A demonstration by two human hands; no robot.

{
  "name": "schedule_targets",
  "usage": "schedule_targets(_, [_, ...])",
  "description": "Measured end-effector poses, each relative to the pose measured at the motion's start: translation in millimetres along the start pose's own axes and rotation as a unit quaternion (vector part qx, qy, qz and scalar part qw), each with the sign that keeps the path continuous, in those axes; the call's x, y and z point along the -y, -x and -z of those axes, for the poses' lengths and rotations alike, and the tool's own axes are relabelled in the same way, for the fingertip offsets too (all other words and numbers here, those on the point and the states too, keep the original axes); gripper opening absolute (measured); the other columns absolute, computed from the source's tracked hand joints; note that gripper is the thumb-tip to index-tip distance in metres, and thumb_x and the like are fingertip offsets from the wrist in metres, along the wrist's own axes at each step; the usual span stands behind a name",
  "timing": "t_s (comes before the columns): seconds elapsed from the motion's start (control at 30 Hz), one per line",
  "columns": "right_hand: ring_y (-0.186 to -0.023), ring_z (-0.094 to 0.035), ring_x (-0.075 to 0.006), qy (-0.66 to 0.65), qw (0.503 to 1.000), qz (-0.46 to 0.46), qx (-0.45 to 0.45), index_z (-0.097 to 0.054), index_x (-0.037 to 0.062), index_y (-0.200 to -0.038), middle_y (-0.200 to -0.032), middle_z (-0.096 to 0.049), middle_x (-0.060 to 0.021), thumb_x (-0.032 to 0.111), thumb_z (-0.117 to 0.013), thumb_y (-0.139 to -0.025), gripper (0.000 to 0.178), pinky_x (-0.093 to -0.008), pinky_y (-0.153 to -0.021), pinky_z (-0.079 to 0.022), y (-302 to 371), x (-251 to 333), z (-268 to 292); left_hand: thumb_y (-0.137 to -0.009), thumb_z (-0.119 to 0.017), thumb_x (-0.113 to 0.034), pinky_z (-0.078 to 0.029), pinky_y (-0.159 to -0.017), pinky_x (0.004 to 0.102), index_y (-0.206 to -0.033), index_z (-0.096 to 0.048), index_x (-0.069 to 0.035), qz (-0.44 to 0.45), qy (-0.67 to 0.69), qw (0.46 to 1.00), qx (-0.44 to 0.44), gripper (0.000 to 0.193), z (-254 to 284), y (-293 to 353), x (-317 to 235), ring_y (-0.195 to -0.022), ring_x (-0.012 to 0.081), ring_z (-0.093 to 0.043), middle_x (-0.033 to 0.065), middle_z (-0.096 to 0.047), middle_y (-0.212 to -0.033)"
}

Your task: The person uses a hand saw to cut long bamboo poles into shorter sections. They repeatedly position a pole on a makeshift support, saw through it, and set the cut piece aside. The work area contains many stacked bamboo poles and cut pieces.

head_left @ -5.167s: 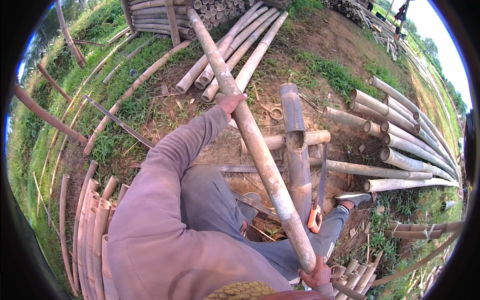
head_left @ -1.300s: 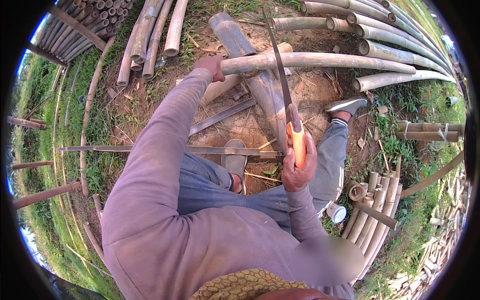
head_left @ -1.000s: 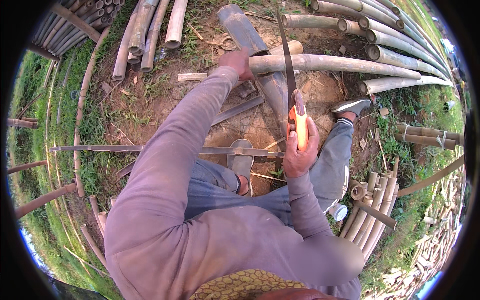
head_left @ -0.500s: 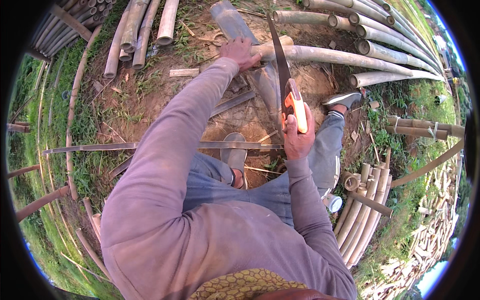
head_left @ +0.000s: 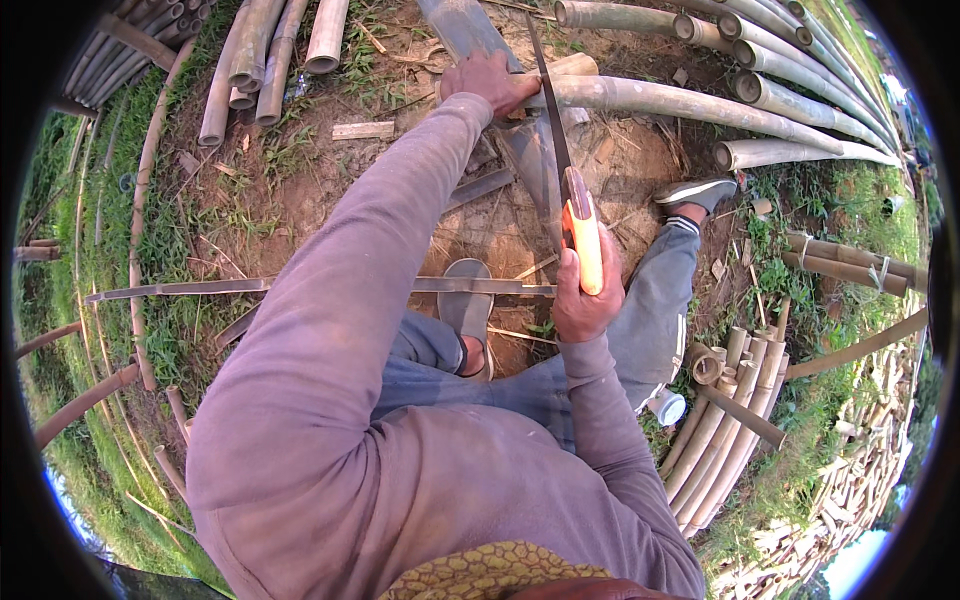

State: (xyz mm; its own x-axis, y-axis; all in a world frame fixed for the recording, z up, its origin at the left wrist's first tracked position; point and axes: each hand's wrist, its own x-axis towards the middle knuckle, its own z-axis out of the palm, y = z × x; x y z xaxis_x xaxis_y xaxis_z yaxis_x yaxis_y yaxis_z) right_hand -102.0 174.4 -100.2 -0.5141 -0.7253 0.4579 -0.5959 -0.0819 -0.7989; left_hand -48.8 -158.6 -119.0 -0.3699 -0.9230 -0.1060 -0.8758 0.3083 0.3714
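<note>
My right hand (head_left: 588,305) is closed around the orange handle (head_left: 584,240) of a handsaw, below and right of the pole. The saw's long dark blade (head_left: 553,115) points away from me and crosses a bamboo pole (head_left: 680,102) near its left end. Just left of the blade, my left hand (head_left: 488,84) is wrapped over that end and presses it down. Under the pole lies a grey, weathered support (head_left: 462,32), with another grey length (head_left: 530,165) running toward me. Whether the blade has cut into the pole is hard to see.
Bamboo poles (head_left: 780,95) fan out at the far right, and more poles (head_left: 265,60) lie at the far left. A bundle of short bamboo (head_left: 730,430) stands by my right leg, near a white cup (head_left: 667,407). A thin strip (head_left: 200,288) lies across the left.
My right hand has drawn the saw back toward me, and its blade sits closer to my left hand. The left hand still holds the pole. The whole view has shifted slightly.
</note>
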Motion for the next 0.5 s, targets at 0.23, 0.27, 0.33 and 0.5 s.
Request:
schedule_targets(0.23, [-0.116,-0.075,-0.0303,-0.056,0.996,-0.068,0.024,-0.054,-0.0147,-0.145,-0.134,-0.071,-0.0255,0.006,-0.071,-0.102,0.051,-0.0384,-0.101,-0.06,67,14,48,-0.081,-0.064,-0.081,-0.057,-0.101,0.0506,-0.136,-0.072,-0.01,0.014,0.018,0.999,0.029,0.091,8,3,9,-0.128,0.0342,-0.07,0.019,-0.07,-0.139])
schedule_targets(0.27, [-0.116,-0.075,-0.0304,-0.059,0.997,-0.054,0.016,-0.054,-0.0149,-0.145,-0.133,-0.071,-0.0252,0.006,-0.071,-0.102,0.05,-0.0384,-0.101,-0.06,68,13,49,-0.082,-0.064,-0.081,-0.056,-0.103,0.0502,-0.137,-0.071,-0.01,0.013,0.009,1.0,0.016,0.09,6,2,6,-0.129,0.0346,-0.069,0.019,-0.068,-0.141])
schedule_targets(0.33, [-0.116,-0.075,-0.0306,-0.08,0.995,-0.062,0.004,-0.054,-0.0149,-0.144,-0.132,-0.071,-0.0245,0.007,-0.071,-0.102,0.05,-0.0387,-0.101,-0.06,61,2,38,-0.085,-0.063,-0.081,-0.055,-0.107,0.0495,-0.139,-0.069,-0.01,0.011,-0.01,1.0,-0.009,0.089,3,6,5,-0.131,0.0354,-0.067,0.019,-0.065,-0.145])
schedule_targets(0.5, [-0.109,-0.074,-0.026,-0.06,0.998,0.019,-0.018,-0.063,-0.0084,-0.139,-0.125,-0.074,-0.0206,0.006,-0.074,-0.101,0.042,-0.0359,-0.097,-0.057,-70,-18,-47,-0.081,-0.062,-0.089,-0.052,-0.109,0.0496,-0.145,-0.064,-0.006,-0.001,0.005,0.999,-0.032,0.104,-5,-2,2,-0.137,0.0356,-0.063,0.0207,-0.06,-0.149])
